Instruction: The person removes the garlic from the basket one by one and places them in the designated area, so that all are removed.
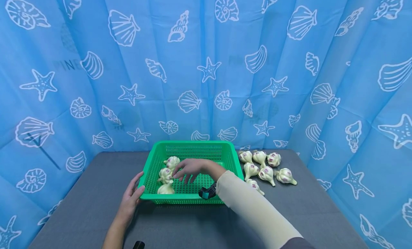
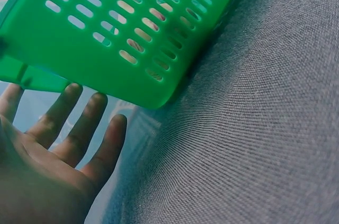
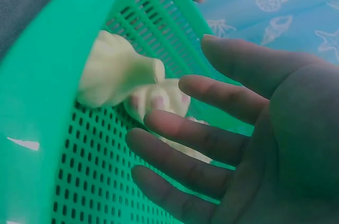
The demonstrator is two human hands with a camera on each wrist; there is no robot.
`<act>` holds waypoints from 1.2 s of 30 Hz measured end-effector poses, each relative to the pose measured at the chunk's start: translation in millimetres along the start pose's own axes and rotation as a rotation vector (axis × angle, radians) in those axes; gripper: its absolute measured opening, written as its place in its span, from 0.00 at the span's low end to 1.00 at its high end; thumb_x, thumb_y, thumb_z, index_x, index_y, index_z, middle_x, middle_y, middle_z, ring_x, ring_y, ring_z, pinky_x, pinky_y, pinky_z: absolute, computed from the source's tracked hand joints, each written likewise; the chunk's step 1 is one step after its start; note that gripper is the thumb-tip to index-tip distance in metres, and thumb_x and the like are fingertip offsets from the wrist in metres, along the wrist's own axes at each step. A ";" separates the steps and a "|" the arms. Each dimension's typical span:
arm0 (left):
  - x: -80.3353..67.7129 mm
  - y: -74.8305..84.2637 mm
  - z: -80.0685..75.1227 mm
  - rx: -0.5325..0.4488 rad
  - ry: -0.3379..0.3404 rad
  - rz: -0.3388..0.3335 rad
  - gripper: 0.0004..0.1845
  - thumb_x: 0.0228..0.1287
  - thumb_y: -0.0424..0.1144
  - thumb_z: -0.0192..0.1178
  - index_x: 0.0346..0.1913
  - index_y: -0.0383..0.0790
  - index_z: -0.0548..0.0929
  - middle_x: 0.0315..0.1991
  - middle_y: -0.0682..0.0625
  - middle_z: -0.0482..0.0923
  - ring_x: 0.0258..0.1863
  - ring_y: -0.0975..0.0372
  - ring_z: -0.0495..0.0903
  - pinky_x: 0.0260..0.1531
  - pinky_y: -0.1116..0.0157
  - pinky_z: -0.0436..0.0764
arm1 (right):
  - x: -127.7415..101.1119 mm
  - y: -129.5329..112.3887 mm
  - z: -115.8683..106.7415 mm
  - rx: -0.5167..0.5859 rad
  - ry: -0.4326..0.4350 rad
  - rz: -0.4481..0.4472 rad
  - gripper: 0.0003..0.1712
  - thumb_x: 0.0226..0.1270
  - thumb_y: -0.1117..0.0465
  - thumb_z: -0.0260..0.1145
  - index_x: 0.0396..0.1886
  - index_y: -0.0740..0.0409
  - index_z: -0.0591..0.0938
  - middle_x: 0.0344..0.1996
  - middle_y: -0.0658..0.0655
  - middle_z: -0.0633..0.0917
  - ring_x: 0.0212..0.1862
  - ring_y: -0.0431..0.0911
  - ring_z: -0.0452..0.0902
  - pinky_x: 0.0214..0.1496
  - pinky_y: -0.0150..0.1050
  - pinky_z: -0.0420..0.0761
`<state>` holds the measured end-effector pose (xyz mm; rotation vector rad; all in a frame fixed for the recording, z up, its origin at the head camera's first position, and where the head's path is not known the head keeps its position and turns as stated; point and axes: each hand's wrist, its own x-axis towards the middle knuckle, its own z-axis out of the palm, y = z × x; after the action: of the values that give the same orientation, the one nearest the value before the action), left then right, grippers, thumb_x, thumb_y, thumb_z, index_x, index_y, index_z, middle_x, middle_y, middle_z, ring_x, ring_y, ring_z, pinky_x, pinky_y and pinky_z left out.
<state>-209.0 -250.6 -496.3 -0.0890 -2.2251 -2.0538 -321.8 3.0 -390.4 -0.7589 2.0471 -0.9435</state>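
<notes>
A green plastic basket [image 1: 193, 159] sits near the back edge of a grey cloth-covered table [image 1: 80, 213], about midway along it. The right hand [image 1: 190, 169] reaches over the basket's front rim, fingers spread and relaxed, holding nothing; its fingertips hover just above three cream garlic bulbs [image 1: 166, 175] lying along the basket's left side, perhaps brushing one, though the wrist view leaves that unclear. The left hand [image 1: 131, 197] rests against the basket's front left corner, fingers straight and slightly apart, the thumb up by the rim. More garlic bulbs [image 1: 265, 167] lie in a cluster on the table just right of the basket, toward the back right corner.
</notes>
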 end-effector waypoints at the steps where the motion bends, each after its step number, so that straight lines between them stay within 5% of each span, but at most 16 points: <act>1: 0.0 0.2 0.2 -0.001 0.001 0.002 0.31 0.78 0.44 0.47 0.77 0.45 0.51 0.73 0.35 0.51 0.52 0.73 0.71 0.43 0.68 0.76 | 1.4 -1.3 1.8 -0.009 -0.005 -0.003 0.20 0.73 0.55 0.61 0.59 0.58 0.79 0.45 0.64 0.83 0.47 0.60 0.81 0.50 0.56 0.77; 10: -2.6 4.0 2.8 0.016 -0.013 0.038 0.30 0.78 0.41 0.45 0.77 0.43 0.51 0.72 0.32 0.52 0.51 0.73 0.71 0.44 0.68 0.75 | 14.7 -9.5 14.8 -0.069 -0.049 -0.004 0.20 0.73 0.55 0.60 0.60 0.58 0.79 0.43 0.64 0.84 0.45 0.59 0.81 0.49 0.55 0.77; 21: 0.7 -0.1 1.6 0.005 0.004 0.005 0.31 0.77 0.44 0.47 0.77 0.45 0.51 0.71 0.34 0.54 0.52 0.72 0.72 0.44 0.68 0.75 | 22.7 -9.0 22.5 -0.095 -0.072 0.017 0.12 0.71 0.58 0.63 0.50 0.56 0.83 0.39 0.62 0.85 0.44 0.56 0.82 0.46 0.50 0.79; 36: -0.2 1.0 1.0 -0.016 -0.005 0.020 0.30 0.78 0.42 0.46 0.77 0.43 0.50 0.70 0.32 0.55 0.49 0.71 0.74 0.42 0.67 0.76 | 6.9 -2.9 9.9 -0.114 0.100 -0.100 0.04 0.64 0.69 0.67 0.37 0.58 0.83 0.24 0.53 0.77 0.32 0.57 0.79 0.39 0.49 0.80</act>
<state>-208.8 -249.5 -495.4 -0.1173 -2.2017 -2.0643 -316.9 -7.4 -395.1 -0.8979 2.1819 -0.9428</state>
